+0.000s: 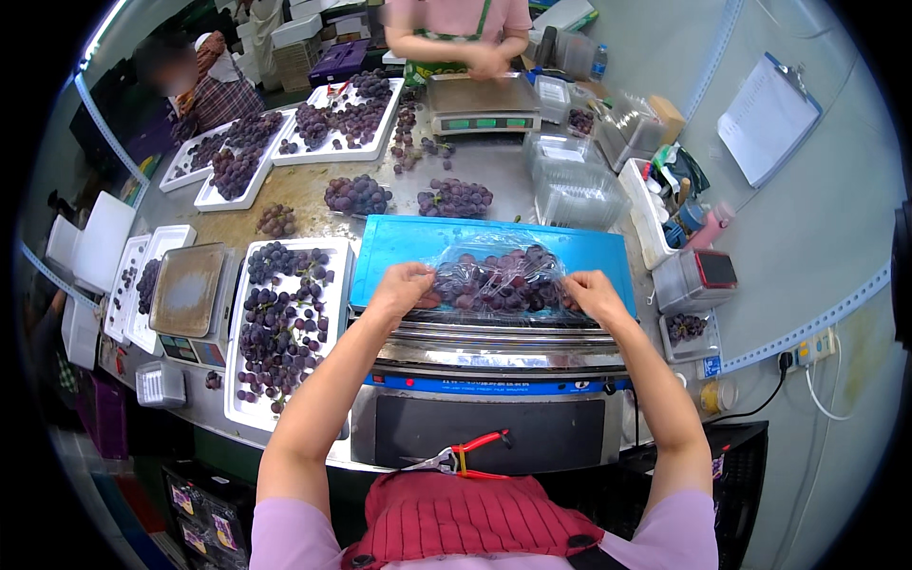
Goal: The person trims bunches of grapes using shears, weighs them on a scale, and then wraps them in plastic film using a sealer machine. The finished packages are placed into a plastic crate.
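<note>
A pack of dark purple grapes (501,285) under clear plastic film (475,255) lies in front of me, on the near part of a blue board (388,237). My left hand (407,285) pinches the film at the pack's left end. At the opposite end, the fingers of my right hand (591,293) are closed on the film too. Whether a tray lies under the grapes is hard to make out through the shiny film. Just below sits the film wrapping machine (494,350), with metal rollers and a dark plate (489,429). Red-handled pruning shears (461,456) rest at its front edge.
Left of the board stands a white tray of loose grapes (332,380), then a weighing scale (190,290). Bunches of grapes (358,195) lie beyond the board. Clear plastic boxes (578,190) are stacked at right. Across the table, a co-worker's hands (487,63) are over another scale (483,98).
</note>
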`<act>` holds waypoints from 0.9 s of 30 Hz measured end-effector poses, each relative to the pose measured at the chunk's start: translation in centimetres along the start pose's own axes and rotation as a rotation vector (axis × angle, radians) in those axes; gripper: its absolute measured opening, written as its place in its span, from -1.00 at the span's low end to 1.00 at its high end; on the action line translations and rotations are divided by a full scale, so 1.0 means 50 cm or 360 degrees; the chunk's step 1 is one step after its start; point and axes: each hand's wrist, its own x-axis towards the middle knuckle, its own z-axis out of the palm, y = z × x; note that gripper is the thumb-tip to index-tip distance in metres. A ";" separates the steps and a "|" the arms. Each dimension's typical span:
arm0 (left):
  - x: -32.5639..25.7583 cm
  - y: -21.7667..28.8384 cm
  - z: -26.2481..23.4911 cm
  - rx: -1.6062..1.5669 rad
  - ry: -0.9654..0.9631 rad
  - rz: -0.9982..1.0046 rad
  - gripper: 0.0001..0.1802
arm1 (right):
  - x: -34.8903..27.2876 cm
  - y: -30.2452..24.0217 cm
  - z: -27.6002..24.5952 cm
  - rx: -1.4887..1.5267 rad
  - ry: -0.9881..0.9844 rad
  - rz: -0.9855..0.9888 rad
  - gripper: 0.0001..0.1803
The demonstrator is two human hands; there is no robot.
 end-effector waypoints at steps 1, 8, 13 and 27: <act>-0.004 0.001 0.001 0.0101 -0.0023 0.0013 -0.75 | -0.003 0.005 0.002 0.0200 -0.0059 0.0076 -0.70; -0.001 0.002 -0.007 0.0366 -0.0130 -0.0071 -0.66 | 0.006 0.029 0.020 0.0553 -0.0015 0.0117 -0.71; 0.004 0.018 -0.006 0.0413 -0.0121 -0.0184 -0.42 | 0.005 0.029 0.029 0.0251 0.0076 0.0094 -0.68; -0.109 0.058 0.048 0.0373 0.0143 0.0085 -0.30 | -0.026 -0.004 0.047 0.0836 -0.0002 0.0193 -0.71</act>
